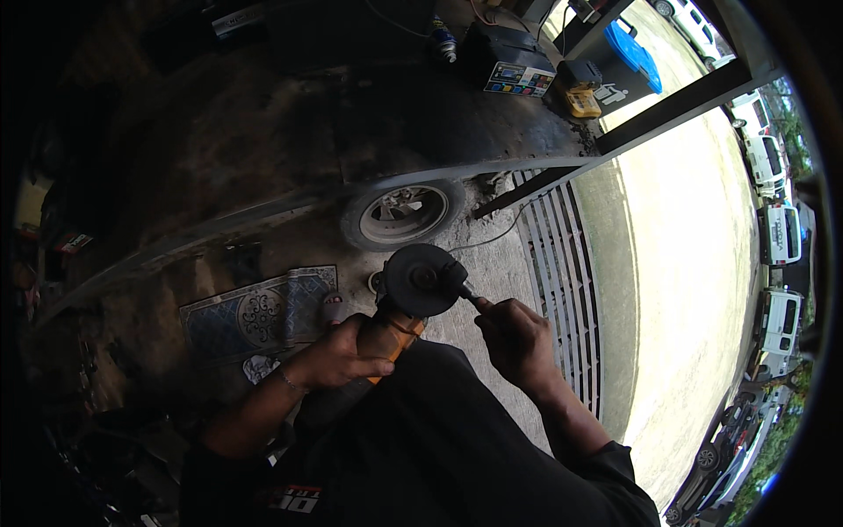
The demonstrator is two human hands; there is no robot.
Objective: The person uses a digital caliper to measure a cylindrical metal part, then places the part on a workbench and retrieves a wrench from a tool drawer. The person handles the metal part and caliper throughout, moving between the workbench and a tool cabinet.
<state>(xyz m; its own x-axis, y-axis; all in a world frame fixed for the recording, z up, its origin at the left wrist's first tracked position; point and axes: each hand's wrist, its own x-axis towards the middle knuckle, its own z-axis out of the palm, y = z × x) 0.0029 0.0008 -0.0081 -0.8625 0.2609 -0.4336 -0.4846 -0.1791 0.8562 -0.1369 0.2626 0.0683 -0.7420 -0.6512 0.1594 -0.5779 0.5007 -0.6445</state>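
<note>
From my remote seat I look straight down past a dark shirt at two bare hands working close together in front of the body. The left hand (338,356) is closed around the orange body of an angle grinder (397,338), fingers wrapped over the casing; I judge that this grip, with the tool tucked near the torso, is there to steady it. The grinder sits at the middle of my view, above the floor, its dark round disc (408,285) turned up toward me, which leaves its face in plain sight. The right hand (518,342) is curled tight on a short metal tool (472,294) whose dark head overlaps the disc's right edge; whether it touches, I can't tell. Beyond the hands, a wheel (358,224) lies partly under the edge of the dark tabletop (421,132), probably kept there out of the way. A boxy device (505,57) and a yellow one (581,104) stand toward the tabletop's far right corner, leaving the nearer surface free of them. A thin cable (500,235) passes behind the disc; where it ends is hidden.
</note>
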